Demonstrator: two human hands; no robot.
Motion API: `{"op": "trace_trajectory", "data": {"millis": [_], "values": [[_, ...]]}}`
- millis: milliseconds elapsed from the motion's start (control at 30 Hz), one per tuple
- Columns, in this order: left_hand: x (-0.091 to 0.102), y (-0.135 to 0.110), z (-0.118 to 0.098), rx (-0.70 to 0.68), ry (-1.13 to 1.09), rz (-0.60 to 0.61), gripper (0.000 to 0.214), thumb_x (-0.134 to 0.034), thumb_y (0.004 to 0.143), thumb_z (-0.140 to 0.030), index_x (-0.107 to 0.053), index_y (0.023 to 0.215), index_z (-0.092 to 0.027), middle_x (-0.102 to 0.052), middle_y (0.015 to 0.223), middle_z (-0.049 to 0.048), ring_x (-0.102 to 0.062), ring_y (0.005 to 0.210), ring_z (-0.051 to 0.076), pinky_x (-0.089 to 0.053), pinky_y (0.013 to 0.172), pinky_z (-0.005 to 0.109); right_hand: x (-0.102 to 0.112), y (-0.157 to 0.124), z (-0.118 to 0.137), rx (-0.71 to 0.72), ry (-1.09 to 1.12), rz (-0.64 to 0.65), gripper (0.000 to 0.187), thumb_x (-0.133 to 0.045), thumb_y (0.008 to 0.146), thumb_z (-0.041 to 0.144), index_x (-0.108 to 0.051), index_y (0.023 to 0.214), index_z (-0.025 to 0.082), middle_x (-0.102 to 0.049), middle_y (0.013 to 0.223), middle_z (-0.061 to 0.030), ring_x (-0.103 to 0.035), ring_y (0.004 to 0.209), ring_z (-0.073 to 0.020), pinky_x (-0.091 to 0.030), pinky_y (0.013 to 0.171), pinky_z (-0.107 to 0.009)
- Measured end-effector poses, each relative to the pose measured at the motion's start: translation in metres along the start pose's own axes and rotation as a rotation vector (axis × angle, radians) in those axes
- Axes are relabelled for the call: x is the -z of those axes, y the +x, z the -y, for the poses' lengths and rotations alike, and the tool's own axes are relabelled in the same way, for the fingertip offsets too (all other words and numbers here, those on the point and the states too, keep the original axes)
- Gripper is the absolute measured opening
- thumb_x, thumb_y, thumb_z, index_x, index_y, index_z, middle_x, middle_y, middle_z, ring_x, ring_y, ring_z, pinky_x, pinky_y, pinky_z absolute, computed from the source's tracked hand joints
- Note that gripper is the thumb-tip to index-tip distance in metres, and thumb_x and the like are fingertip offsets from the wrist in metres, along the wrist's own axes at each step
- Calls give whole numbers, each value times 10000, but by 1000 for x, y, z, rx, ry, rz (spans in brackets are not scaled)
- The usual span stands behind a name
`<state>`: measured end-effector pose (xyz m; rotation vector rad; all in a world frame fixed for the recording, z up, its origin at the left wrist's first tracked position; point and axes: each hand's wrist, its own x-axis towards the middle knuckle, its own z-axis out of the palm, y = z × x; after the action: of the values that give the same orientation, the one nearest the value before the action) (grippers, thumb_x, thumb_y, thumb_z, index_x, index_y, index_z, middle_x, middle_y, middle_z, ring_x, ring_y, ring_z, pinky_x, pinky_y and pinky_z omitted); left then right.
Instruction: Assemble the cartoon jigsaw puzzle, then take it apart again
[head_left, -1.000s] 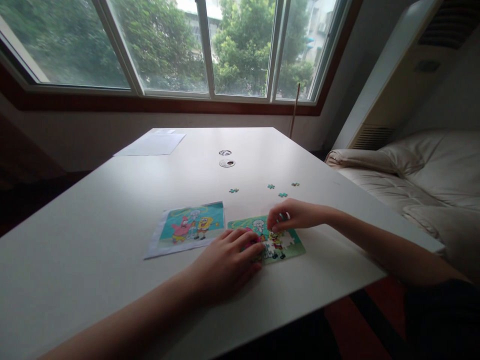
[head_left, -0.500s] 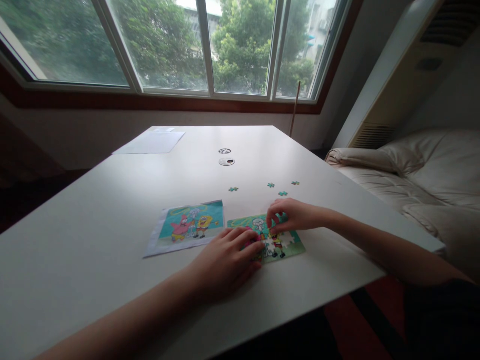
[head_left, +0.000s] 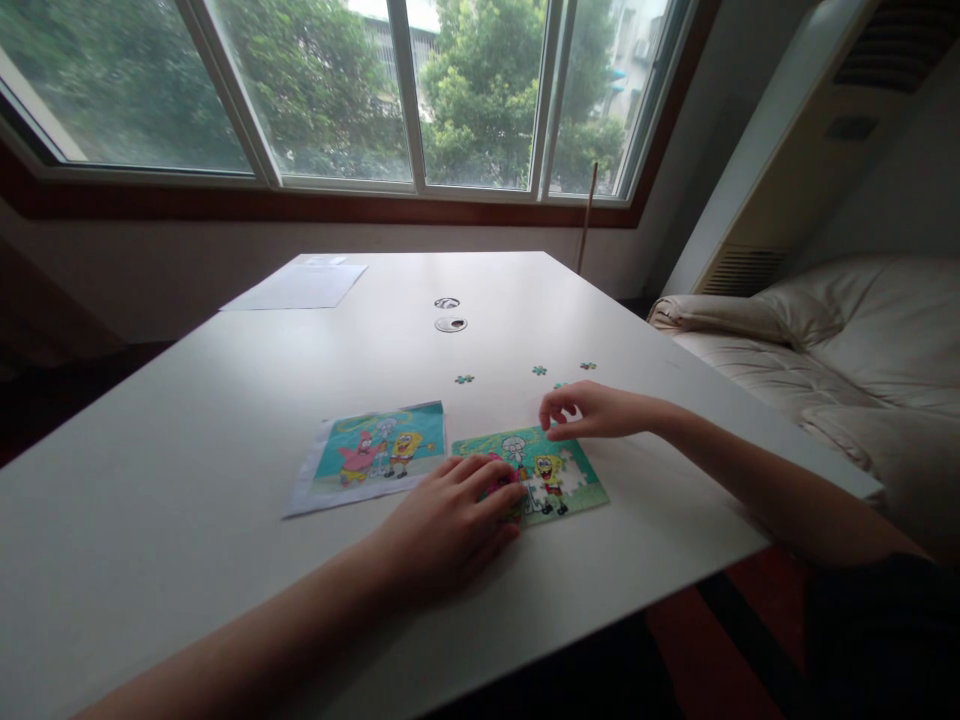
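Puzzle (head_left: 553, 480), partly unfilled, lies on white table (head_left: 225, 430), just beside picture sheet (head_left: 382, 450); from where I stand, left hand (head_left: 461, 500) rests loosely open over its left part; right hand (head_left: 589, 410) curls near its far edge, can't tell if gripping anything; loose pieces (head_left: 539, 370) beyond.

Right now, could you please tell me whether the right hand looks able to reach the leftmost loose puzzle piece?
Probably yes: the right hand is by the far edge of the puzzle, and nothing visible stands between it and the leftmost loose piece.
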<state>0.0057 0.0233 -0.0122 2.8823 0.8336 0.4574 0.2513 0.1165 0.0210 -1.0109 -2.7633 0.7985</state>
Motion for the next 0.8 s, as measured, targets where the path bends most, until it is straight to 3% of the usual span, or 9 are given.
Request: {"op": "trace_trajectory", "data": {"millis": [133, 433, 567, 800], "values": [[1, 0, 0, -1, -3, -4, 303, -419, 878, -272, -488, 1167, -214, -535, 1147, 97, -475, 1058, 258, -423, 852, 432, 23, -8, -23, -116, -61, 45, 258, -559, 772, 389, -638, 873, 165, -575, 728, -23, -494, 652, -121, -367, 576, -231], [1, -1, 0, 1, 12, 6, 311, -430, 876, -278, -479, 1177, -221, -531, 1157, 91, -466, 1070, 256, -416, 863, 431, 43, -14, -83, -317, -60, -168, 323, -557, 720, 407, -651, 867, 135, -630, 768, -59, -549, 682, -149, -404, 604, -249], [1, -1, 1, -4, 11, -1, 311, -428, 877, -279, -480, 1178, -222, -532, 1155, 92, -466, 1070, 252, -417, 864, 419, 39, -13, -90, -328, -62, -165, 290, -573, 701, 364, -652, 876, 147, -625, 760, -50, -548, 665, -142, -407, 588, -238], [2, 0, -1, 2, 10, 12, 313, -429, 878, -273, -476, 1183, -222, -531, 1158, 88, -461, 1075, 260, -416, 865, 434, 22, -1, -81, -281, -51, -188, 324, -559, 731, 411, -632, 908, 149, -608, 772, -46, -540, 682, -135, -403, 614, -237]]}}
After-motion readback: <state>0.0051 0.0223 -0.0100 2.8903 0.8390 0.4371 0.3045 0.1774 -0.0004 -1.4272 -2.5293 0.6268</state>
